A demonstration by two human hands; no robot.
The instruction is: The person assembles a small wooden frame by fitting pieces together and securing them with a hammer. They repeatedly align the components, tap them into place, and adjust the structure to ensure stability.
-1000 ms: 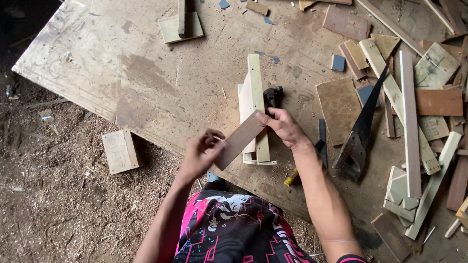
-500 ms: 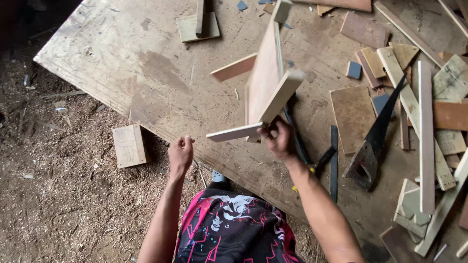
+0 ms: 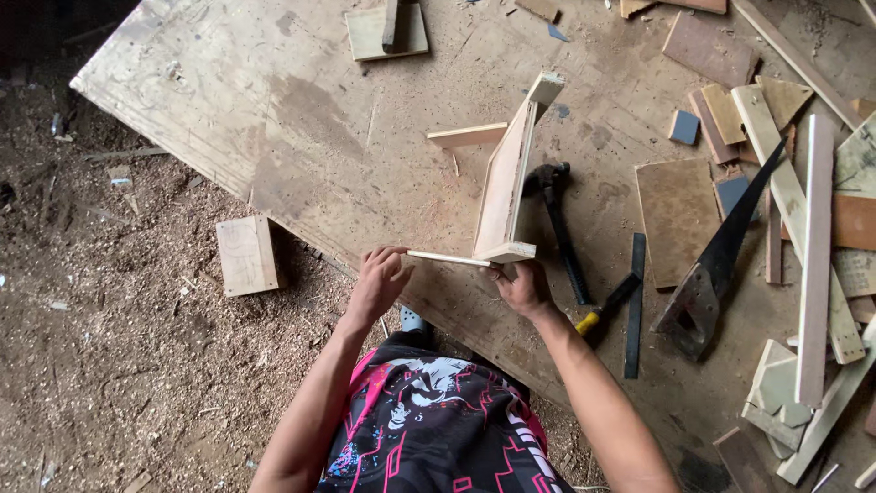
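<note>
Both hands (image 3: 452, 283) on wooden frame (image 3: 502, 183)

Soft, even daylight, faint shadows, sharp focus throughout; the upper-left corner falls dark.

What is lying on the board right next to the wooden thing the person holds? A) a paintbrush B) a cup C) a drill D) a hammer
D: a black hammer lies on the plywood board beside the wooden piece that both hands grip.
</note>
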